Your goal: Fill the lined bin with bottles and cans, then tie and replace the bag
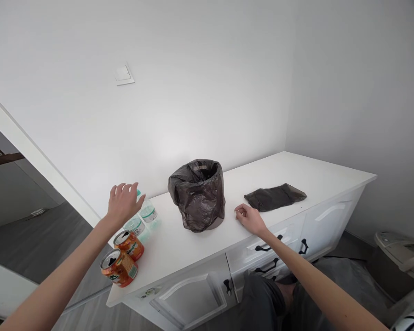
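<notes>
My left hand (123,205) is open, fingers spread, at two clear plastic bottles with green bands. It covers part of them. One bottle (148,212) shows its green top between my thumb and index finger; the other bottle (134,225) shows below my hand. Contact cannot be made out. Two orange drink cans, a back can (133,248) and a front can (122,271), stand nearer me with opened tops. My right hand (251,219) is loosely closed at the counter's front edge, with nothing visible in it. A bin lined with a dark plastic bag (202,202) stands between my hands.
A folded dark plastic bag (276,196) lies on the white counter (179,255), right of the bin. Below are cabinet doors and drawers with black handles (267,265). A light switch (124,74) is on the wall behind. A doorway opens at left; a pale plastic container (400,250) is at right.
</notes>
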Motion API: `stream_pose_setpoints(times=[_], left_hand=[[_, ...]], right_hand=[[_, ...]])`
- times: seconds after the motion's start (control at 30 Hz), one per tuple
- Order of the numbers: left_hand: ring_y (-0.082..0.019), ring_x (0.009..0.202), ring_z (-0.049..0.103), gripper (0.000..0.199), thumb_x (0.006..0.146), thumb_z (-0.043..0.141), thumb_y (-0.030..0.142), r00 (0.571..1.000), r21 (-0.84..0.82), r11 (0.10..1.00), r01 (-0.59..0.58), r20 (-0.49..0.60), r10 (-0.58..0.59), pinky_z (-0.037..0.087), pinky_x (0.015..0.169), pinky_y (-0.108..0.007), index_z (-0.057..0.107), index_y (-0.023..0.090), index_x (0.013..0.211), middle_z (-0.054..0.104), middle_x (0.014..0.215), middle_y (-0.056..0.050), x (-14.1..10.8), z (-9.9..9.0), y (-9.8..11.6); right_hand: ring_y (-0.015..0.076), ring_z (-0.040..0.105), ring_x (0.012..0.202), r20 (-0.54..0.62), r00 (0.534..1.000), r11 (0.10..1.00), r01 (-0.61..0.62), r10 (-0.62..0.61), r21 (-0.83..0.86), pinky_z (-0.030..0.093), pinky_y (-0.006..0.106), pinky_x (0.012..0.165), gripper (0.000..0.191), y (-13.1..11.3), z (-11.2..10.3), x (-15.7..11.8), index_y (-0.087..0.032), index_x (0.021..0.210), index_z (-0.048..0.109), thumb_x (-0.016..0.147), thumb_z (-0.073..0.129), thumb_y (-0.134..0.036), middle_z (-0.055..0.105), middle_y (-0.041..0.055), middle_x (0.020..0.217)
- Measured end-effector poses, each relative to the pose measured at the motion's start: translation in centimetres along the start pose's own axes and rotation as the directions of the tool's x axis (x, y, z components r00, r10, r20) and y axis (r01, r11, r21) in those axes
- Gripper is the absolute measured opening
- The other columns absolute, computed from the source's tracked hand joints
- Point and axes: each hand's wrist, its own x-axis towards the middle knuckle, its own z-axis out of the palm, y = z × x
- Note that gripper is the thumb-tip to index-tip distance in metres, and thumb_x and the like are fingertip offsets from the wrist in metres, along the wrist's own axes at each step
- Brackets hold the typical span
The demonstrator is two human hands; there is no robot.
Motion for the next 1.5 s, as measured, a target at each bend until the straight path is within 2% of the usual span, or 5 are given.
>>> stream_pose_setpoints(times=[0.13,0.5,0.77,0.97,1.5], left_hand=[[-0.041,0.123,0.061,0.051,0.092,0.041,0.036,0.991,-0.053,0.999,0.012,0.136,-0.005,0.044,0.104,-0.059,0.064,0.005,0.125,0.075,0.107,-0.024,1.5,0.5,-0.3],[-0.031,0.104,0.068,0.045,0.103,0.032,0.031,0.998,-0.137,0.989,-0.058,-0.023,0.056,0.054,0.076,-0.041,0.053,0.018,0.141,0.063,0.135,-0.017,-0.5,-2.5,2.5],[-0.024,0.118,0.065,0.038,0.100,0.055,0.041,0.823,-0.310,0.931,-0.193,-0.567,-0.018,0.051,0.097,-0.037,0.057,0.024,0.134,0.067,0.130,-0.008,2.5,-13.1,4.1],[-0.021,0.115,0.069,0.038,0.098,0.062,0.037,0.752,-0.414,0.858,-0.305,-0.657,-0.050,0.053,0.100,-0.036,0.056,0.025,0.134,0.074,0.119,-0.004,4.2,-18.4,8.9],[-0.023,0.106,0.072,0.039,0.085,0.074,0.044,0.948,-0.780,0.545,-0.308,-0.297,0.111,0.054,0.101,-0.038,0.064,0.026,0.118,0.077,0.113,-0.003,7.4,-10.6,12.0]], right_hand=[[0.0198,0.066,0.072,0.003,1.000,1.000,-0.016,0.016,-0.005,0.047,0.032,0.070,0.020,-1.1,-0.3,-0.3,-0.023,0.096,0.064,0.085,0.049,-0.028,0.074,0.0007,0.078],[0.0211,0.066,0.070,0.009,1.000,1.000,0.012,-0.012,0.015,0.048,0.034,0.072,0.020,-0.5,0.2,-0.3,-0.023,0.096,0.063,0.084,0.049,-0.030,0.074,0.0013,0.079],[0.0205,0.067,0.071,-0.002,1.000,1.000,0.014,-0.014,0.021,0.048,0.034,0.073,0.020,-0.1,0.3,-0.1,-0.023,0.096,0.064,0.085,0.049,-0.029,0.073,0.0011,0.078],[0.0201,0.066,0.071,-0.001,1.000,1.000,-0.010,0.010,0.018,0.046,0.032,0.071,0.020,-0.3,0.3,-0.1,-0.022,0.097,0.064,0.085,0.049,-0.029,0.073,0.0018,0.080],[0.0187,0.065,0.069,-0.020,1.000,1.000,-0.011,0.012,0.024,0.044,0.030,0.068,0.019,0.2,0.3,0.4,-0.023,0.095,0.064,0.083,0.049,-0.027,0.074,0.0003,0.078]])
